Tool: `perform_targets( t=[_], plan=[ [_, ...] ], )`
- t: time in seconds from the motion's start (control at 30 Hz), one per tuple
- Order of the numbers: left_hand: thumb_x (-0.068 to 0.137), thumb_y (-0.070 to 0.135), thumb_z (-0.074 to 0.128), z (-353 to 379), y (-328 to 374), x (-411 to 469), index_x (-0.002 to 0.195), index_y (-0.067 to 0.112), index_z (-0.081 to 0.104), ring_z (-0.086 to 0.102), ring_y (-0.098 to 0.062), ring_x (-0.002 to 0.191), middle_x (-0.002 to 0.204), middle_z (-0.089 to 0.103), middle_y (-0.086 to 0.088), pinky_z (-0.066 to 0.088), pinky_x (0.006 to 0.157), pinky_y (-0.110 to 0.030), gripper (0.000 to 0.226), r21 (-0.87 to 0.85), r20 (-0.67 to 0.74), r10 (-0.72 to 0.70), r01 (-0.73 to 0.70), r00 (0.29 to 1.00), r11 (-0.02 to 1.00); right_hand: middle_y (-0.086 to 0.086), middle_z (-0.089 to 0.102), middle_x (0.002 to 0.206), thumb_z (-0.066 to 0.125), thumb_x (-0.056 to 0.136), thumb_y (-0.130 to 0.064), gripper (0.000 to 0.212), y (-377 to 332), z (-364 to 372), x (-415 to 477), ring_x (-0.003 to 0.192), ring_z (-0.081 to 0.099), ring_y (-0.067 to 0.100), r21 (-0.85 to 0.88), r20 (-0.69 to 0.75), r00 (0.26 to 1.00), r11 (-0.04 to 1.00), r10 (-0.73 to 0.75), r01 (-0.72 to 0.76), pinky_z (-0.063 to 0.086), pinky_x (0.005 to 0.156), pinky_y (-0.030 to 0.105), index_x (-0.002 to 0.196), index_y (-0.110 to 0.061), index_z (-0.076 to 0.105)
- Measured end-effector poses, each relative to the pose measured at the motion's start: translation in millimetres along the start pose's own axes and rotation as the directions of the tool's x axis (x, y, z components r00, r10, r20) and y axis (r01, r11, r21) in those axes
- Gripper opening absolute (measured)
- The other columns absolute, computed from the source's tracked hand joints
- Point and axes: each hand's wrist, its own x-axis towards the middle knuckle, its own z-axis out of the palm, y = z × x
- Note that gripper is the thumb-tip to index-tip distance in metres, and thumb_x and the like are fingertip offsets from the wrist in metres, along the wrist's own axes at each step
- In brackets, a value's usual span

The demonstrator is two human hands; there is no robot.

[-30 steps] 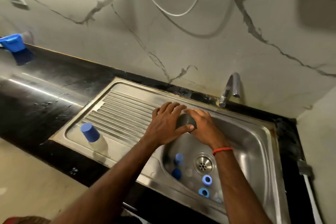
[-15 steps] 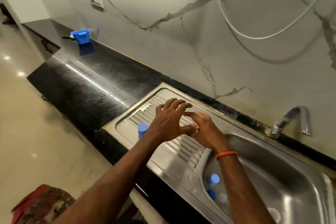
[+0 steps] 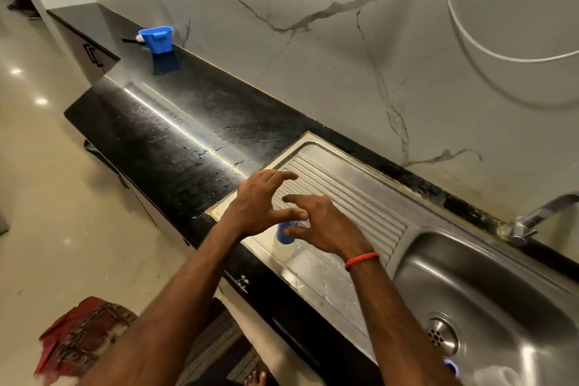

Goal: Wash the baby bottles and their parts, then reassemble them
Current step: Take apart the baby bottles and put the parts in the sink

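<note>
**Steel drainer, one capped bottle, more parts waiting in the basin**

Steel ribs of the draining board (image 3: 354, 197) carry a single baby bottle (image 3: 283, 243), standing upright near the front edge with its blue cap on. Both hands hang just over it. The left hand (image 3: 257, 204) has its fingers spread and grips nothing. The right hand (image 3: 329, 226) is also spread wide, thumb lying across the cap from where I stand; whether it touches the cap I cannot tell.

That bottle looks put together, so I would call one unit finished or close to it. The job is not over, though: a small blue part (image 3: 451, 367) lies low in the sink (image 3: 501, 291), near the drain, half cut off at the edge of sight. No water shows at the tap (image 3: 532, 219). Far along the black bench (image 3: 175, 141) sits a blue tub (image 3: 156, 39), well apart from everything else. My guess is that washing and refitting the remaining pieces is what is left.
</note>
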Motion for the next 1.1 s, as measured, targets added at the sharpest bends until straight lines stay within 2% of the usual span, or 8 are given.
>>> perform_targets(
  t=[0.2,0.3,0.43,0.63,0.77,0.83,0.97,1.1],
  plan=[
    [0.059,0.087,0.068,12,-31,-10,0.143,0.044,0.045,0.04,-0.006,0.137,0.144,0.05,0.019,0.035,0.113,-0.053,0.097,-0.093,0.137,-0.002,0.015,0.991,0.996,0.003,0.063,0.127,0.075,0.083,-0.037,0.056,-8,22,6,0.117,0.059,0.025,-0.1,0.044,0.998,0.994,0.049,-0.044,0.054,0.092,0.044,0.134,-0.03,0.051],
    [0.054,0.08,0.08,20,-34,-14,0.146,0.041,0.041,0.041,-0.007,0.136,0.145,0.049,0.016,0.036,0.115,-0.047,0.107,-0.084,0.212,0.016,0.002,0.977,0.996,0.007,0.067,0.123,0.074,0.087,-0.023,0.049,-4,21,3,0.112,0.063,0.025,-0.023,0.021,0.994,0.994,0.104,-0.103,0.053,0.092,0.037,0.132,-0.024,0.055],
    [0.051,0.082,0.078,31,-32,-11,0.147,0.039,0.038,0.044,-0.011,0.134,0.145,0.05,0.015,0.038,0.113,-0.048,0.112,-0.097,0.256,0.041,-0.016,0.966,0.995,0.005,0.067,0.121,0.072,0.09,-0.022,0.042,1,10,-5,0.112,0.064,0.023,0.092,-0.08,0.976,0.977,0.201,-0.193,0.051,0.092,0.032,0.129,-0.026,0.057],
    [0.069,0.076,0.074,56,-8,2,0.135,0.038,0.05,0.06,-0.012,0.109,0.126,0.062,0.013,0.051,0.094,-0.045,0.08,-0.236,0.179,0.084,-0.04,0.98,0.971,0.001,0.065,0.111,0.071,0.09,-0.027,0.038,1,-24,-28,0.1,0.063,0.016,0.297,-0.277,0.913,0.93,0.3,-0.216,0.053,0.087,0.026,0.126,-0.019,0.06],
    [0.085,0.05,0.073,70,8,11,0.122,0.026,0.059,0.059,-0.013,0.091,0.107,0.064,0.007,0.052,0.083,-0.043,0.047,-0.333,0.097,0.117,-0.079,0.988,0.94,-0.002,0.063,0.104,0.069,0.092,-0.03,0.034,5,-34,-39,0.094,0.065,0.016,0.333,-0.32,0.889,0.917,0.327,-0.217,0.056,0.083,0.025,0.123,-0.022,0.06],
    [0.082,0.05,0.069,76,19,17,0.116,0.025,0.059,0.058,-0.014,0.087,0.102,0.064,0.006,0.053,0.081,-0.044,0.044,-0.314,0.097,0.144,-0.107,0.985,0.943,0.001,0.065,0.105,0.066,0.093,-0.036,0.031,14,-39,-48,0.088,0.067,0.019,0.314,-0.327,0.874,0.914,0.359,-0.257,0.059,0.08,0.032,0.121,-0.024,0.058],
    [0.076,0.056,0.063,89,46,25,0.114,0.024,0.061,0.062,-0.014,0.082,0.098,0.068,0.006,0.056,0.076,-0.041,0.05,-0.274,0.092,0.211,-0.179,0.973,0.945,0.002,0.065,0.095,0.06,0.09,-0.058,0.039,27,-46,-66,0.074,0.066,0.018,0.312,-0.334,0.828,0.882,0.45,-0.353,0.059,0.065,0.031,0.109,-0.025,0.058],
    [0.079,0.065,0.067,102,72,34,0.118,0.026,0.063,0.065,-0.011,0.077,0.095,0.072,0.006,0.059,0.072,-0.036,0.056,-0.254,0.103,0.273,-0.24,0.957,0.937,0.003,0.066,0.087,0.059,0.094,-0.051,0.036,41,-53,-85,0.069,0.061,0.016,0.311,-0.394,0.797,0.882,0.458,-0.353,0.057,0.067,0.034,0.099,-0.016,0.065]
  ],
)
